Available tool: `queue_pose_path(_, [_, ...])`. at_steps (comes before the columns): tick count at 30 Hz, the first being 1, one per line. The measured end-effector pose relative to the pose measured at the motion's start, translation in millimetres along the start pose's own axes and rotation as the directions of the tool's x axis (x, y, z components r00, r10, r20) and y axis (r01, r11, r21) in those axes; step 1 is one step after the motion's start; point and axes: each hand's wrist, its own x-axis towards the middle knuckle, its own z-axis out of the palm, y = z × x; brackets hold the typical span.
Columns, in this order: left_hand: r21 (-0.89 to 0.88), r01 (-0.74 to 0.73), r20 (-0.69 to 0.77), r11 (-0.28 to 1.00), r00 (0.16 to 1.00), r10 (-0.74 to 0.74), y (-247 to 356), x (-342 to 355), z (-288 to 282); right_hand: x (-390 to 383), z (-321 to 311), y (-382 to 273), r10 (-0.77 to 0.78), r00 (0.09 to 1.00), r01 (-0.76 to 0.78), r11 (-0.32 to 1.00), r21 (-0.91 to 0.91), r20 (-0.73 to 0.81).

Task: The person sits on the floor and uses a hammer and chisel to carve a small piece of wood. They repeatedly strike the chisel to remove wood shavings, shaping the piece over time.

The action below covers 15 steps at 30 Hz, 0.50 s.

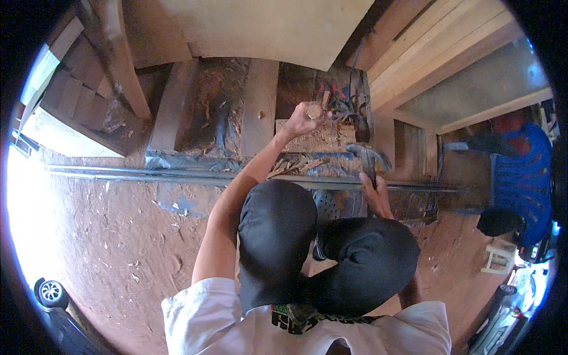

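My left hand [300, 123] is closed around an upright tool with a round, pale wooden handle end [313, 111]. Its lower part is hidden, so I cannot make out its kind. Under that hand lies a light, rough-surfaced wooden piece [299, 140] with shavings about it. In my right hand [377, 196] a hammer [370, 156] is gripped by its dark handle, its metal head raised to the right of the left hand and apart from the tool.
Planks [260, 106] and wood chips [284, 167] surround the work spot. A long metal rail [195, 176] crosses before my knees. A large wooden panel [254, 29] overhangs the far side, stacked beams [444, 53] the right. A person in blue [520, 183] sits far right.
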Motion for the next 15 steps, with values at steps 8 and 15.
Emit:
queue_pose_path(8, [-0.807,0.071,-0.523,0.587,0.376,-0.765,9.4,54.7,-74.5,-44.0,-23.8,150.2,-0.433,0.901,0.385,0.787,-0.482,0.013])
queue_pose_path(15, [-0.055,0.101,-0.622,0.993,0.775,-0.113,39.3,20.5,-81.1,-68.3,-4.4,146.9,0.302,0.936,-0.229,0.914,0.335,-0.183])
